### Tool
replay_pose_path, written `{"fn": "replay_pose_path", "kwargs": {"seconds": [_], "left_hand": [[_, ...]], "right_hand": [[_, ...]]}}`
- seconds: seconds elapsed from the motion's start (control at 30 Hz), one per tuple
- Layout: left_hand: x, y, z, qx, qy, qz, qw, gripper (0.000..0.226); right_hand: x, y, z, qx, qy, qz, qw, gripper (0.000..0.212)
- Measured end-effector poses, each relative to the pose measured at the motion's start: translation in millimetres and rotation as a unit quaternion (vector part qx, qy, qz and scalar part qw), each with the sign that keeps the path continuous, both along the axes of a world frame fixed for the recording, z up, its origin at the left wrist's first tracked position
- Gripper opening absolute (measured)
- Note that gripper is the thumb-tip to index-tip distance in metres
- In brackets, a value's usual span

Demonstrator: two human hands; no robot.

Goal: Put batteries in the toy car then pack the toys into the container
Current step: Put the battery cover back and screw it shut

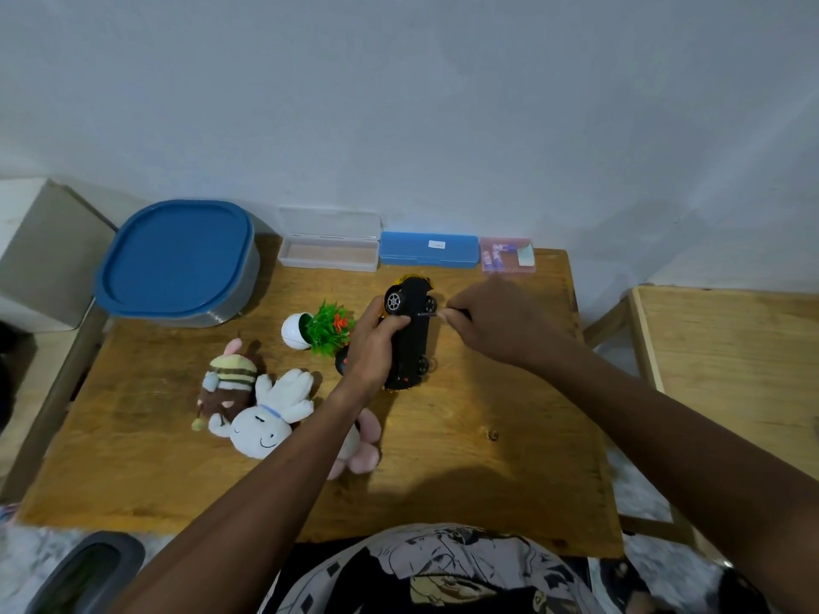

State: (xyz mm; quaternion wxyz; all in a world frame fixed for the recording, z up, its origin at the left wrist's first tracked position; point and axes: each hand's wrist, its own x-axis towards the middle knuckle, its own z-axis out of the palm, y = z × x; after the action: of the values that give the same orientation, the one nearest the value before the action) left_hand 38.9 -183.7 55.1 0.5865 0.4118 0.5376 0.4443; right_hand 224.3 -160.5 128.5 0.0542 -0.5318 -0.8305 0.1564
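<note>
At far left I see the grey round-cornered container with its blue lid (177,259) on, parked at the back of the wooden desk (487,436) for later packing. Nearer me lie the striped bee plush (230,378) and the white rabbit plush (266,418), waiting beside a white pot of green plastic plant (323,330). My left hand (376,347) wraps its fingers around the black-and-yellow toy car (410,339), turned underside toward the right so the battery hatch is reachable. My right hand (492,321) pinches a small dark screwdriver (432,315) against the chassis, I judge at the hatch screw. The pink clear box of batteries (507,254) sits behind, within reach.
</note>
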Motion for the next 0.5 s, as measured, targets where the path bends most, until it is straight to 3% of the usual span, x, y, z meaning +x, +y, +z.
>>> {"fn": "replay_pose_path", "kwargs": {"seconds": [0.1,0.2,0.3,0.4,0.5], "left_hand": [[-2.7,0.6,1.6,0.011,0.026,-0.022,0.999,0.028],[-1.4,-1.8,1.2,0.008,0.013,-0.019,1.000,0.025],[1.5,-2.1,1.7,-0.007,-0.001,-0.006,1.000,0.030],[2.2,-2.0,3.1,-0.015,-0.004,-0.001,1.000,0.037],[0.4,-1.5,3.9,-0.017,-0.011,-0.003,1.000,0.036]], "right_hand": [[-2.6,3.4,1.2,-0.096,0.055,-0.060,0.992,0.040],[-0.8,6.0,1.8,-0.138,0.089,-0.080,0.983,0.021],[3.0,4.4,1.9,-0.113,0.115,-0.056,0.985,0.013],[5.3,1.8,1.1,-0.026,0.093,-0.015,0.995,0.004],[5.7,-1.7,-2.8,0.006,0.022,-0.002,1.000,0.025]]}}
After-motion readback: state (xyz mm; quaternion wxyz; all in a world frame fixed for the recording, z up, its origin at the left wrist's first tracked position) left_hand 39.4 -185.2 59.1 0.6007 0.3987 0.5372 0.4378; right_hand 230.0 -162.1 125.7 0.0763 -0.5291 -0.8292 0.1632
